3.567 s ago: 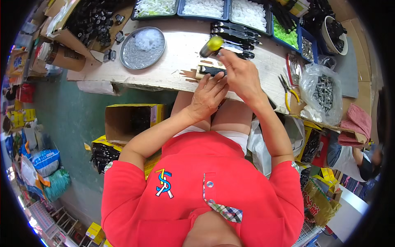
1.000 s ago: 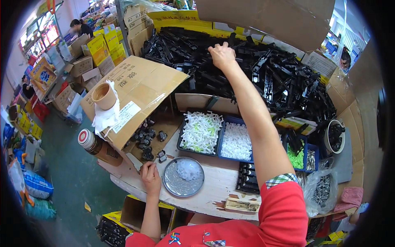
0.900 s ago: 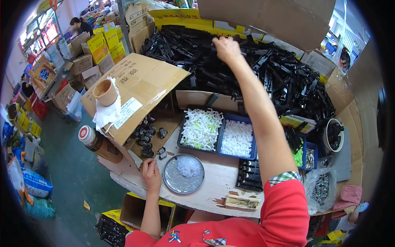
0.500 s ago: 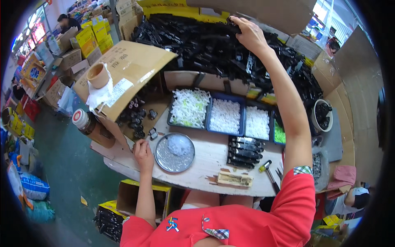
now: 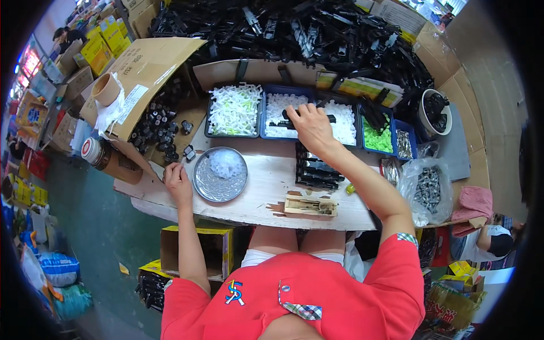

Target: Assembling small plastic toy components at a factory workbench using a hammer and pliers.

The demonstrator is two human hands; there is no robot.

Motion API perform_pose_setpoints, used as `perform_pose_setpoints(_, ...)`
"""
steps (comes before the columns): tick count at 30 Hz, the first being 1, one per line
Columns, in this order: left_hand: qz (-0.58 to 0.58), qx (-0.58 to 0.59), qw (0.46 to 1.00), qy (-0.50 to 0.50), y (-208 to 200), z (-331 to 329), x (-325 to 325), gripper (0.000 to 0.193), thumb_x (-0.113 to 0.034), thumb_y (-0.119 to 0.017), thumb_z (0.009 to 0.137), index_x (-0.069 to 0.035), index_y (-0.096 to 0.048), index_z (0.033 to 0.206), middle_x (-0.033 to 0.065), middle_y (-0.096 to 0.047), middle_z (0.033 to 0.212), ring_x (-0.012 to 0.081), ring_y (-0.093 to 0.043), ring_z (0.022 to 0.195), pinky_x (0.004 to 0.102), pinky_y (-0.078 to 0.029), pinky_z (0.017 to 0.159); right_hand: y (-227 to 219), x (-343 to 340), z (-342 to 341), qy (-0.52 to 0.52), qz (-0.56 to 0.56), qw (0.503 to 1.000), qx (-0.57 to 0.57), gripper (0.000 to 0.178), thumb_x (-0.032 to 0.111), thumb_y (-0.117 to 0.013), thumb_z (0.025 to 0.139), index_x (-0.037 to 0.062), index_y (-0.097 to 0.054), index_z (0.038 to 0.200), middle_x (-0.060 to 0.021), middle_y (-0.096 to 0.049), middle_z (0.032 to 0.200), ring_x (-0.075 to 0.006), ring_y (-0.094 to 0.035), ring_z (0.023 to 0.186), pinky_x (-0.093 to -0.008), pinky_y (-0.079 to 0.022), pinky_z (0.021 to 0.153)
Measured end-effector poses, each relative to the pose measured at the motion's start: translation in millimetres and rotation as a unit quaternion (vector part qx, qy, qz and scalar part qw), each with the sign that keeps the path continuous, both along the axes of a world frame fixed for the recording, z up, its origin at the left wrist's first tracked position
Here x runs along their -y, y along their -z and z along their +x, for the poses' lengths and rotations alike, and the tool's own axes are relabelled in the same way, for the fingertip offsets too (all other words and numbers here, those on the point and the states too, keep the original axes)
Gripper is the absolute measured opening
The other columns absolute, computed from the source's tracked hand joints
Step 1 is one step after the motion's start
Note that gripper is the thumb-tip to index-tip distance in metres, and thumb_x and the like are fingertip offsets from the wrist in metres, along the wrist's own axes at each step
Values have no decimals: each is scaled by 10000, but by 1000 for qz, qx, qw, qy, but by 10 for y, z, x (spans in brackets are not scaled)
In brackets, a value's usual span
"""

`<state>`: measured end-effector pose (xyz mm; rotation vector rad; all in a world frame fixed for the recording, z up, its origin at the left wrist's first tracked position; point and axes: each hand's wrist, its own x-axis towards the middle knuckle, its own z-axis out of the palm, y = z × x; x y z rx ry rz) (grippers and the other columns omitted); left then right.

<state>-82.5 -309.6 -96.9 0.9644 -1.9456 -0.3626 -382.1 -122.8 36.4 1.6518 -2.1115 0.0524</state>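
Note:
My right hand (image 5: 309,127) is closed on a long black plastic part (image 5: 292,118), held above the blue trays of white pieces (image 5: 277,107) and just behind a stack of black parts (image 5: 317,170) on the wooden board. My left hand (image 5: 177,180) rests on the board's left edge beside a round metal dish (image 5: 204,184) holding small clear pieces; its fingers are curled and I see nothing in them. A small wooden jig (image 5: 310,206) lies at the board's front edge. A big heap of black plastic parts (image 5: 294,31) fills the back.
A tray of whitish-green clips (image 5: 235,110), a bright green tray (image 5: 377,139), a bowl of black pieces (image 5: 435,110), a bag of metal screws (image 5: 426,190), an open cardboard box with a tape roll (image 5: 106,88), a jar (image 5: 93,153). Another person sits at the right edge (image 5: 493,241).
My right arm has pulled back from the far heap of black parts to just above the trays, bringing a black part with it. The view has tilted down. My left hand stays by the dish.

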Motion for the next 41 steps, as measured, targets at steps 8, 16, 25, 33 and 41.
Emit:
perform_pose_setpoints(8,6,5,1000,-4,60,54,-14,103,2,-564,739,-6,-610,831,96,-566,891,277,-528,862,371,-406,773,240,190,-308,119,60,979,154,664,316,-723,664,120,-434,1230,-148,-485,1088,-317,-422,1054,-521,-364,812)
perform_pose_setpoints(16,13,-8,1000,5,-20,16,-43,112,8,-559,744,6,-605,845,98,-565,890,274,-530,854,355,-416,771,305,31,-411,39,-166,980,99,246,240,-555,837,124,-559,1053,-62,-567,821,-236,-499,845,-400,-309,679)
perform_pose_setpoints(25,-89,-37,995,-19,-32,36,-58,143,28,-556,740,17,-607,874,130,-581,883,303,-548,844,369,-435,755,-268,-1095,122,-12,-93,873,479,488,106,-473,858,84,-301,1313,-128,-636,761,-325,-589,641,-398,-450,616)
perform_pose_setpoints(33,-69,-100,990,75,-772,-261,-1116,186,54,-599,747,-22,-626,914,98,-603,874,232,-576,805,306,-466,708,207,-1852,576,-21,-115,806,581,164,25,-572,799,28,-514,953,-129,-593,831,-252,-593,732,-342,-448,637)
perform_pose_setpoints(41,-10,104,920,378,-469,-784,-2039,425,-155,-632,768,-71,-527,1172,101,-507,1213,259,-456,1131,363,-316,946,723,-2005,596,-101,-56,951,286,223,-14,-553,687,88,-476,870,-31,-562,943,-221,-483,887,-370,-317,758)
